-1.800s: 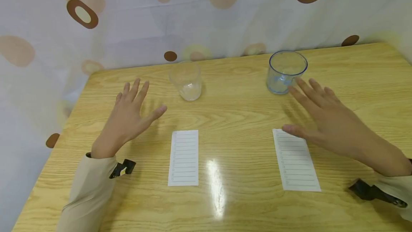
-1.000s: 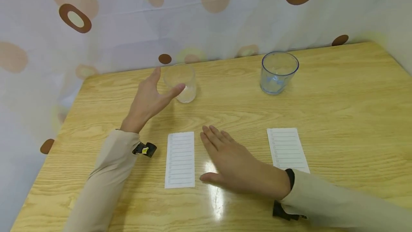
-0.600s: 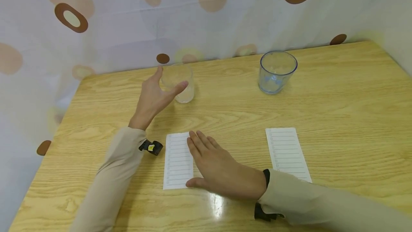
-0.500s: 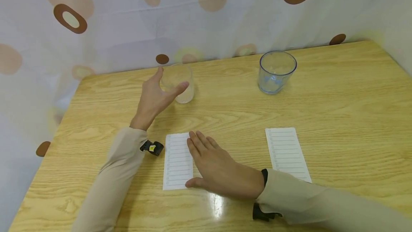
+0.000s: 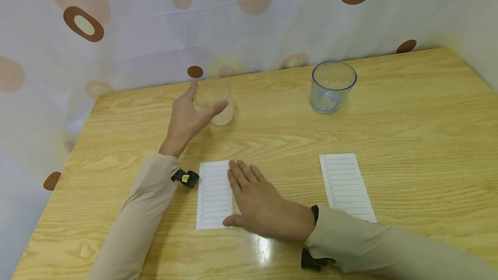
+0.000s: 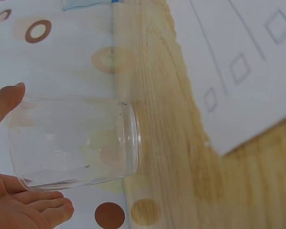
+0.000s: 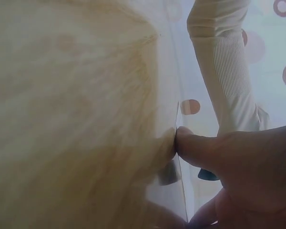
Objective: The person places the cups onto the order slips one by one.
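Starting on your left, your beige left sleeve (image 5: pixel 132 217) comes in from the bottom, with a black wrist piece (image 5: pixel 186 178) at its cuff. Beyond it, your left hand (image 5: pixel 184 118) is spread to the width of the clear glass (image 5: pixel 214 93) and grips it, thumb on the near side and fingers round the other (the left wrist view shows them on opposite sides of it). The glass stands upright on the wooden table (image 5: pixel 412 141), near its back edge.

In front of the glass lies the left paper sheet (image 5: pixel 214 195), lined, with little checkboxes down one side. On its right edge rests your right hand (image 5: pixel 258 204), flat, fingers straight and together and thumb held apart, touching the paper.

Farther right, well apart from both your hands, a blue-rimmed glass (image 5: pixel 332 90) stands upright near the back edge. Nearer you lies the right paper sheet (image 5: pixel 346 185), its lower end partly covered by your right sleeve (image 5: pixel 373 241). A dotted cloth (image 5: pixel 218 25) hangs behind everything.
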A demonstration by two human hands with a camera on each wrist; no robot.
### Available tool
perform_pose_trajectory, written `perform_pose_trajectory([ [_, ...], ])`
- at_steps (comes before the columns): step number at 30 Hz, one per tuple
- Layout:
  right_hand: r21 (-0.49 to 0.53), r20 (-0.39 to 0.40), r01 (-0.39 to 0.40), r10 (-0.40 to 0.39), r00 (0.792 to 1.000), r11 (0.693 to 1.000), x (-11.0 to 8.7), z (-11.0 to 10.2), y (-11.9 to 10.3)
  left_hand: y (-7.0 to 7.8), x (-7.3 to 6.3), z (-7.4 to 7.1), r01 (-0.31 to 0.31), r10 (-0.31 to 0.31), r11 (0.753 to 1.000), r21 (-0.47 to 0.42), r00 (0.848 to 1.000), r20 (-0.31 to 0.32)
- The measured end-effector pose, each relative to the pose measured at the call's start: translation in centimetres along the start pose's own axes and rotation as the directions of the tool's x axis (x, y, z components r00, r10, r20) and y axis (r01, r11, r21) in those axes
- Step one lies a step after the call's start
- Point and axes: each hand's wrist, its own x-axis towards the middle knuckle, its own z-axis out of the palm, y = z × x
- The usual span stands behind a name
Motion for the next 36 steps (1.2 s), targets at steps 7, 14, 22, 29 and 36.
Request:
perform_pose_trajectory([
  [7, -0.012, -0.023, 0.011, -0.011, 1.0, 1.0, 0.05, 0.04, 0.03, -0.1, 0.07, 0.01, -0.002, 0.003, 1.0, 0.006, 1.0, -0.019],
  [14, -0.104, 0.026, 0.01, -0.008, 1.0, 0.995, 0.17, -0.13, -0.04, -0.23, 0.21, 0.09, -0.017, 0.016, 0.999, -0.036, 0.999, -0.038],
  [22, -0.153, 0.03, -0.001, 0.006, 1.0, 0.988, 0.31, -0.03, -0.27, -0.61, 0.22, 0.11, -0.047, 0.036, 0.99, -0.129, 0.996, -0.085],
  [29, -0.126, 0.019, 0.004, -0.001, 1.0, 0.992, 0.47, 0.01, -0.1, -0.74, 0.13, -0.03, -0.046, 0.03, 0.986, -0.163, 0.995, -0.099],
  [36, -0.108, 0.018, -0.002, 0.004, 1.0, 0.994, 0.43, 0.01, -0.09, -0.93, 0.0, 0.07, -0.108, 0.076, 0.972, -0.208, 0.985, -0.156],
])
